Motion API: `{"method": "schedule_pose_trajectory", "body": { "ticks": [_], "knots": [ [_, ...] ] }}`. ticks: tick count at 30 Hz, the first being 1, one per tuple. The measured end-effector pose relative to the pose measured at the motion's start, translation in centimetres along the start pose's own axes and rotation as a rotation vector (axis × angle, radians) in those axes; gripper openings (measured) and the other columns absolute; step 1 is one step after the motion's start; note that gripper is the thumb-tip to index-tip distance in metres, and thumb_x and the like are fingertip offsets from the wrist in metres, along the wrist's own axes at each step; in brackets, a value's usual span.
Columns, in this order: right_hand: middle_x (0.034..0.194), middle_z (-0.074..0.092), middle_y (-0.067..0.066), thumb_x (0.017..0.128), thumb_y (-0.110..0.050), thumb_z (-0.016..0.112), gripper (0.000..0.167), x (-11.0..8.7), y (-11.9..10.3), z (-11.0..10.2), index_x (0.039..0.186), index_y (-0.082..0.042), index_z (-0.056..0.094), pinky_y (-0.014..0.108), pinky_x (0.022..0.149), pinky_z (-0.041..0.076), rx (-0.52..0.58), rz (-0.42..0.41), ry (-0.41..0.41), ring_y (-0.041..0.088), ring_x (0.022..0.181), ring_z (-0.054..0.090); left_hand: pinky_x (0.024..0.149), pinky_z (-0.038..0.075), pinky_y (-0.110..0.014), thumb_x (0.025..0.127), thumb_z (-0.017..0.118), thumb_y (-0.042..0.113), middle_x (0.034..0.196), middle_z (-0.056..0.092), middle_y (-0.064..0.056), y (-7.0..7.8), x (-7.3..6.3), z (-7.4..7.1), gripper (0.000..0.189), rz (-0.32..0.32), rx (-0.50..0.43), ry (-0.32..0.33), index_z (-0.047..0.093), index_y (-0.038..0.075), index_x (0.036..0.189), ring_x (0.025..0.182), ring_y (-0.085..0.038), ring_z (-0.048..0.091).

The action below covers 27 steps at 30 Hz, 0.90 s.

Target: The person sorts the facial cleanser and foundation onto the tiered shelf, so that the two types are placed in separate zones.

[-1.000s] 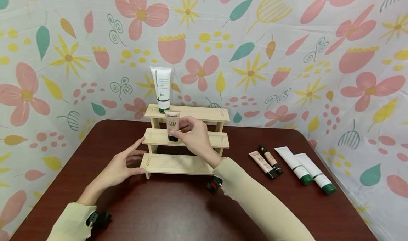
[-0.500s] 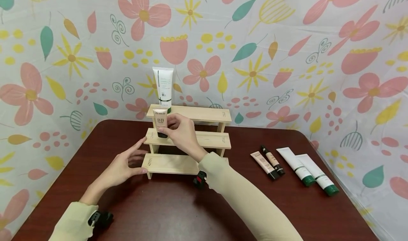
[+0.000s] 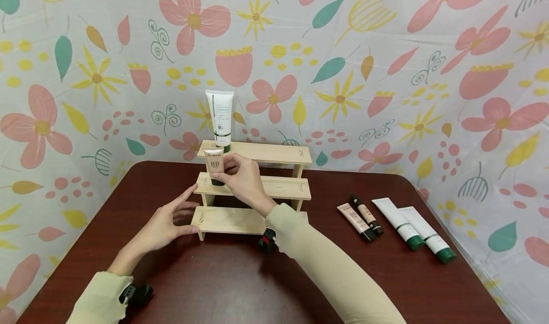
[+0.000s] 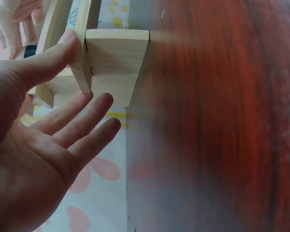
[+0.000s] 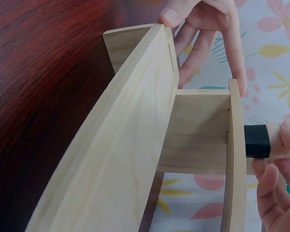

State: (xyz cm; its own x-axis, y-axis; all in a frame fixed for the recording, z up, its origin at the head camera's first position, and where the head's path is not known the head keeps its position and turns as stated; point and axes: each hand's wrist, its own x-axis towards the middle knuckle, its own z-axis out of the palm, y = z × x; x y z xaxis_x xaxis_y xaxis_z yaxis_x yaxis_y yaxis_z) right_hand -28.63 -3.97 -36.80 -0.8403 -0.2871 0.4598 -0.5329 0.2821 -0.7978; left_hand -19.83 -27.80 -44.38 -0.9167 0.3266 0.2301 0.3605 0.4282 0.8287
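My right hand (image 3: 244, 178) pinches a small beige BB cream tube (image 3: 214, 161) between thumb and fingers. The tube stands upright, black cap (image 5: 257, 141) down, at the left end of the middle shelf of a three-step wooden display rack (image 3: 236, 219). In the right wrist view the cap meets the shelf board. With fingers spread, my left hand (image 3: 158, 224) touches the rack's left end, its thumb at the bottom shelf and index fingertip at the middle one. Behind, a white tube with a green cap (image 3: 221, 116) stands on the top shelf.
On the dark red-brown table (image 3: 223, 281), right of the rack, lie another BB tube (image 3: 355, 221), a slim black-capped tube (image 3: 366, 214) and two white green-capped tubes (image 3: 396, 221). A flower-patterned cloth (image 3: 274, 71) hangs behind the table.
The right hand has moved the BB cream tube left along the middle shelf to its left end, lowering it slightly in the last half second. The left hand stays at the rack.
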Motion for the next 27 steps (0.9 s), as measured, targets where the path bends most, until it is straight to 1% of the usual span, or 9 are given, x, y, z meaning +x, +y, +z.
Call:
{"method": "schedule_pose_trajectory", "body": {
  "ticks": [4,14,23,27],
  "knots": [
    [0.092,0.075,-0.001,0.085,-0.014,0.092,0.029,0.1,0.06,-0.02,0.108,-0.009,0.077,0.023,0.066,0.059,-0.014,0.001,0.002,0.011,0.077,0.071,0.1,0.054,-0.056,0.087,0.088,0.005,0.142,0.059,-0.027,0.02,0.03,-0.03,0.106,-0.002,-0.002,0.002,0.026,0.029,0.17,0.121,-0.04,0.066],
    [0.093,0.076,-0.001,0.085,-0.015,0.092,0.03,0.14,0.15,-0.14,0.11,-0.009,0.076,0.023,0.068,0.059,-0.024,0.006,-0.004,0.015,0.079,0.072,0.1,0.054,-0.057,0.087,0.088,0.006,0.142,0.059,-0.026,0.05,-0.05,0.04,0.106,-0.013,0.001,0.002,0.025,0.029,0.17,0.121,-0.04,0.066],
    [0.093,0.075,-0.002,0.085,-0.015,0.092,0.029,0.03,0.28,-0.14,0.109,-0.009,0.076,0.023,0.067,0.059,-0.011,-0.002,-0.007,0.012,0.078,0.071,0.101,0.053,-0.058,0.088,0.087,0.006,0.142,0.059,-0.026,0.22,-0.1,0.08,0.105,-0.008,0.004,0.001,0.025,0.029,0.17,0.121,-0.041,0.065],
    [0.094,0.075,-0.002,0.085,-0.016,0.092,0.03,0.0,0.23,-0.17,0.11,-0.01,0.076,0.024,0.067,0.059,-0.022,0.001,-0.009,0.011,0.079,0.07,0.101,0.053,-0.058,0.088,0.087,0.006,0.143,0.059,-0.027,0.22,-0.15,0.07,0.106,-0.01,0.003,-0.001,0.025,0.03,0.17,0.121,-0.041,0.065]
  ]
}}
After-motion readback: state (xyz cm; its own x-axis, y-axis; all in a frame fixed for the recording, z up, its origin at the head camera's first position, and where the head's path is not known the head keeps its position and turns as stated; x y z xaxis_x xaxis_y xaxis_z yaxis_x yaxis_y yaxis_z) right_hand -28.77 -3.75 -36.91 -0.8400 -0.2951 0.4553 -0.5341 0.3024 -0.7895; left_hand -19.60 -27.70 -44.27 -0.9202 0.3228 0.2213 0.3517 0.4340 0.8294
